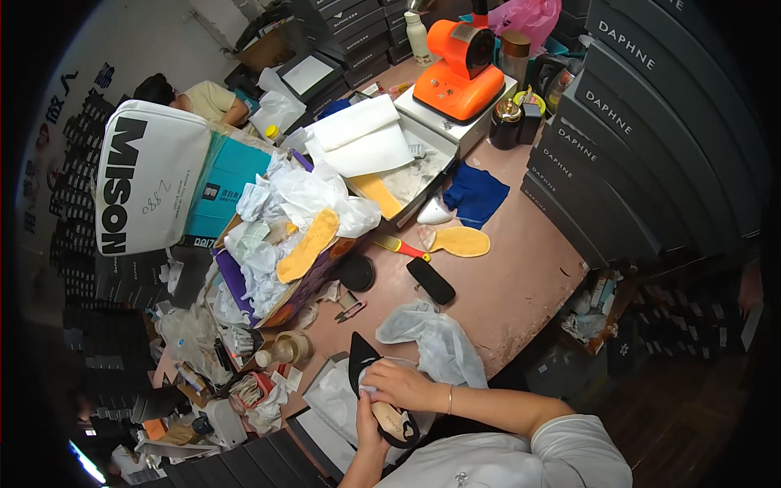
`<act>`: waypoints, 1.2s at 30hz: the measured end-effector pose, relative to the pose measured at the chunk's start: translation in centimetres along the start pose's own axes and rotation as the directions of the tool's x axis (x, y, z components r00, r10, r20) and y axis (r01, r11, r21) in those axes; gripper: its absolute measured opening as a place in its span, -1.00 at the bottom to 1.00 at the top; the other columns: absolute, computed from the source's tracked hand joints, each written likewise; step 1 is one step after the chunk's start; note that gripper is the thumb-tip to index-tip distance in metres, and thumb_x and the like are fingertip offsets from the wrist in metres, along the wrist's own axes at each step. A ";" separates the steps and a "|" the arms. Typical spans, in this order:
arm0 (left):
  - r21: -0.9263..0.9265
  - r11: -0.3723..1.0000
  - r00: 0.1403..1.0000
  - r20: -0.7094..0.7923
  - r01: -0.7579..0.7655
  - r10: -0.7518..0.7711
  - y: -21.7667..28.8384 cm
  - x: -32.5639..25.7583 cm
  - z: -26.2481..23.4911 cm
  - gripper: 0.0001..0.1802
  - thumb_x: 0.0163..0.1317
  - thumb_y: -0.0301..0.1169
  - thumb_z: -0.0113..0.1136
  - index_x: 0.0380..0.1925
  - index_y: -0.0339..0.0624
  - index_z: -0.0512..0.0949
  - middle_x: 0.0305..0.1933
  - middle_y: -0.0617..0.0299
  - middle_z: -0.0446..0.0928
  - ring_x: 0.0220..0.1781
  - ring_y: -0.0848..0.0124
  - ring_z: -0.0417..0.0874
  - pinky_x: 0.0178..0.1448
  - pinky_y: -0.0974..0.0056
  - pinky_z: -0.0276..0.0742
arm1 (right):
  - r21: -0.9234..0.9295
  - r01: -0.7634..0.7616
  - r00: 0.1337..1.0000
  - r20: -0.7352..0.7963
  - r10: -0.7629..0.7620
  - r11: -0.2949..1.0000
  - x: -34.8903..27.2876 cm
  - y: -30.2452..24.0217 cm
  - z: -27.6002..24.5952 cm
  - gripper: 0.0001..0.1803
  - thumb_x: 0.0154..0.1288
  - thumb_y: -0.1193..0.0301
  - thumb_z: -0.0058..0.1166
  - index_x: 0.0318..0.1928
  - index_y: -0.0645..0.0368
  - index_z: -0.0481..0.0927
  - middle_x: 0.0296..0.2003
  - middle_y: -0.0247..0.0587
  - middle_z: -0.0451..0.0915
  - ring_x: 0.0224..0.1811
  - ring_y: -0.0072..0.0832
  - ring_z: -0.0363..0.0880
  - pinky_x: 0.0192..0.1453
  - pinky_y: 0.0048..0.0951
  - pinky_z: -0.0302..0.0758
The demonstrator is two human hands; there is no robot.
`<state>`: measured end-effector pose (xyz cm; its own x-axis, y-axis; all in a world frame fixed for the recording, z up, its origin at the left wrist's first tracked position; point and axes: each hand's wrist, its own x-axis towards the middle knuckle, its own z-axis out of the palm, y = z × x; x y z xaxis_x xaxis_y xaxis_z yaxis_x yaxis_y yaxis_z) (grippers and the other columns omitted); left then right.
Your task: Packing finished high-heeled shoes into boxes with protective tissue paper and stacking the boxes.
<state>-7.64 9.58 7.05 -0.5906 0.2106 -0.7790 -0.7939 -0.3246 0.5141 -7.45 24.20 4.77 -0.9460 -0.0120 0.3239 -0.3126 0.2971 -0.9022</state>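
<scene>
A black pointed-toe shoe (376, 390) sits in both hands at the near edge of the counter (521, 276), its tan insole facing up and its toe pointing away toward the clutter. The left hand (368, 424) cups the heel end from below, and the right hand (404, 385) lies over the middle with its fingers (376, 381) curled and pressed onto a small pale piece against the lining — whether that is a cloth or a sticker cannot be told.

The shoe looks light and fairly stiff in the sole, with a softer upper that would dent under a hard squeeze; the smooth lining may be slippery. The sides of the heel and the waist of the sole seem the safest places to grip, since the thin toe tip is the part most easily scuffed.

Open room is scarce. A crumpled white dust bag (435, 342) lies just beyond the shoe, touching or nearly so, with an open white shoe box (329, 398) beside the left hand. A black brush (431, 281) and a tan insole (460, 241) lie farther out, on the barest stretch of counter. The left side is heaped with tissue paper (277, 236), and stacked dark boxes (634, 138) wall in the right — the counter edge drops off close to the person's body
</scene>
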 end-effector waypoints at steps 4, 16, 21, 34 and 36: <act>0.034 0.998 0.993 0.110 -0.050 0.046 -0.4 0.4 -1.5 -0.59 0.46 -0.05 -0.19 -0.06 -0.19 0.37 -0.32 0.11 0.52 -0.45 0.32 0.59 -0.36 0.28 0.59 | -0.247 0.095 0.987 0.149 -0.059 0.964 0.5 2.0 0.1 -0.71 0.03 0.37 0.21 -0.22 0.15 0.48 -0.29 -0.22 0.42 -0.10 -0.23 0.42 -0.08 -0.25 0.45; -0.085 0.991 0.973 0.203 -0.099 0.114 -2.1 -7.9 -10.1 -0.60 0.43 -0.05 -0.13 -0.08 -0.18 0.35 -0.31 0.21 0.46 -0.38 0.43 0.54 -0.24 0.33 0.56 | -0.049 -0.274 0.962 -0.011 0.274 0.961 -2.7 -4.1 11.8 -0.18 0.02 0.42 0.20 0.34 0.20 0.20 0.03 0.15 0.47 0.03 0.03 0.48 0.12 -0.27 0.43; -0.294 0.953 0.956 0.293 0.075 0.015 -2.9 -4.4 -14.0 -0.59 0.39 -0.03 -0.03 -0.01 -0.10 0.36 -0.21 0.18 0.49 -0.22 0.36 0.54 -0.12 0.24 0.54 | -0.246 -0.142 0.952 0.230 0.200 0.959 -2.8 -2.9 10.3 -0.04 0.06 0.17 0.33 0.37 0.27 0.10 0.27 0.24 0.25 0.31 0.02 0.26 0.36 -0.22 0.22; 0.049 0.979 0.928 0.330 -0.200 0.173 -1.0 -3.0 -13.8 -0.30 0.33 0.03 0.03 0.22 -0.37 0.30 0.27 0.00 0.34 0.28 0.27 0.40 0.33 0.20 0.29 | 0.004 -0.514 0.857 -0.036 0.514 0.858 -6.8 -4.9 1.3 -0.28 0.14 0.33 0.23 0.30 0.19 0.29 0.14 0.14 0.45 0.18 -0.23 0.45 0.24 -0.33 0.35; -0.057 0.994 0.918 0.381 -0.095 0.109 -0.7 -2.0 -12.8 -0.21 0.30 0.18 -0.04 0.21 -0.34 0.31 0.26 -0.01 0.35 0.28 0.26 0.41 0.33 0.16 0.30 | 0.054 -0.516 0.852 0.142 0.504 0.855 -6.0 -9.1 4.0 -0.43 0.27 0.33 0.13 0.26 0.21 0.36 0.15 0.02 0.45 0.21 -0.29 0.41 0.28 -0.35 0.29</act>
<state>-3.99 -2.40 3.67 -0.6839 0.5095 -0.5222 -0.7250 -0.3948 0.5643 0.76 17.77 9.87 -0.9755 0.0039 -0.2198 0.2157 0.2085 -0.9539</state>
